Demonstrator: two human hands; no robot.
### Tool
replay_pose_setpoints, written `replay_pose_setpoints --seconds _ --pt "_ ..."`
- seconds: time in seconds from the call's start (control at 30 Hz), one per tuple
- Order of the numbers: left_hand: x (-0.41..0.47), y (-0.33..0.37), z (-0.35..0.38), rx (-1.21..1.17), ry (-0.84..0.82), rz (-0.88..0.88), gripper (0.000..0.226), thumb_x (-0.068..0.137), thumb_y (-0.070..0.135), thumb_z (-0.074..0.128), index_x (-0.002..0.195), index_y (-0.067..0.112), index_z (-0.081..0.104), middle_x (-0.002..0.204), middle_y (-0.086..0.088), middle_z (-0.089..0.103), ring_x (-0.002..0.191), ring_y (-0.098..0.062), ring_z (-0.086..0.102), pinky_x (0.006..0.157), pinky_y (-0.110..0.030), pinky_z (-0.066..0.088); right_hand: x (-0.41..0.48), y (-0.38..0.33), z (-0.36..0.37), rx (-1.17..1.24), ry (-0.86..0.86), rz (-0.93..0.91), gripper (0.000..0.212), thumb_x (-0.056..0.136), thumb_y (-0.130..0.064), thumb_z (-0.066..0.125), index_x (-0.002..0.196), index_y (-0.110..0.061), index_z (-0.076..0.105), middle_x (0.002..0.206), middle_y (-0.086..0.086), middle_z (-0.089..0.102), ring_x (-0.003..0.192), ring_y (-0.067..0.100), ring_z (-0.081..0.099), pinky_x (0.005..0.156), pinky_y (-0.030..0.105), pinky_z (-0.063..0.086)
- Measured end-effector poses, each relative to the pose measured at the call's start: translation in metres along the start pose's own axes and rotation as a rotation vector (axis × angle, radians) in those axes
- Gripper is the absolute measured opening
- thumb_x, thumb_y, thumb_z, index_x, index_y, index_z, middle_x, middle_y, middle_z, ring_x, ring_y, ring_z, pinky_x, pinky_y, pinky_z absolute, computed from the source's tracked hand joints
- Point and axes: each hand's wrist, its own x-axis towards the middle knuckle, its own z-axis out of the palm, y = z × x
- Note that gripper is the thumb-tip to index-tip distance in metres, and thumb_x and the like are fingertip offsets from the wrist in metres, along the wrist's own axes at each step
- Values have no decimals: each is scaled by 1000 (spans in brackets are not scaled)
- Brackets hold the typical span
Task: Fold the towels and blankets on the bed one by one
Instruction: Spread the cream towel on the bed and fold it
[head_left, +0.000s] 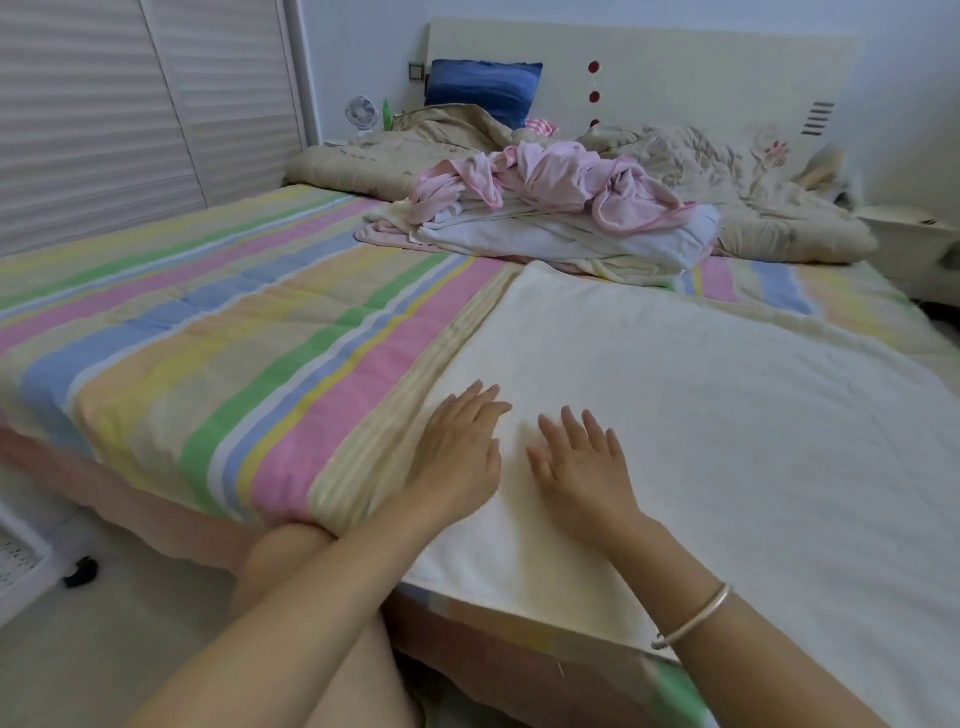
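Facing the bed (208, 338), dressed in a striped sheet and filling most of the view. Noting a beige quilt (753, 208) bunching along the far side, under the headboard. Finding the cream towel (701, 415) lying spread flat over the near right of the bed, with its left edge running from near to far and its near edge hanging just over the bed's near side. Not telling its full length, the right part running out of view, but judging the long axis to be lying left to right. Seeing a pile of pink and white towels (545, 208) heaping just beyond the cream towel's far edge, not yet folded.

Resting both grips flat on the cream towel's near left area, grasping nothing. Keeping the left grip (457, 452) released, fingers straight, right at the towel's left edge. Keeping the right grip (582, 467) released too, fingers spread, just to the right of the left and apart from it. Wearing a thin bangle (696, 616) on the right wrist.

Judging the coming move to be turning on that left edge: lying directly under the left grip, with the bulk of cloth stretching away rightward, so probably calling for lifting that edge and carrying it across to the right.
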Motion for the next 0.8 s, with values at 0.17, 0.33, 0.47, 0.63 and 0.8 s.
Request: replay_pose_setpoints --seconds 0.17,0.33,0.47,0.63,0.8 --pt "33 28 36 303 -386 -180 56 103 40 26 153 16 18 161 -7 16 147 -21 15 118 -42 15 3 50 -5 59 -210 -88 59 101 -53 20 154 -30 10 162 -6 1 149 12 -4 120 32 -3" --pt "102 70 40 443 -300 -165 41 96 30 42 134 15 43 139 -10 46 129 -27 40 102 -38 31 32 112 -26 25 -83 42 56 102 -51 18 154 -31 12 162 -6 2 149 13 -4 120 34 -3" --pt "147 74 76 213 -274 -48 56 103 37 26 155 18 13 163 -8 1 150 -22 -2 122 -41 3 61 183 -34 -25 -94 227 59 100 -54 14 154 -32 4 162 -2 -9 148 17 -12 119 37 -8" --pt "215 72 132 132 -312 0 57 104 41 19 156 21 7 163 -3 -6 150 -15 -8 122 -38 -2 110 254 -43 -21 -67 271 57 100 -54 14 154 -36 4 162 -6 -8 148 15 -12 120 38 -9" --pt "299 80 171 102 -357 20 60 103 46 17 156 22 3 163 -3 -8 150 -15 -8 122 -36 -2 183 325 -54 -1 -33 318 57 101 -52 15 154 -33 7 162 -4 -5 149 18 -8 120 38 -6"
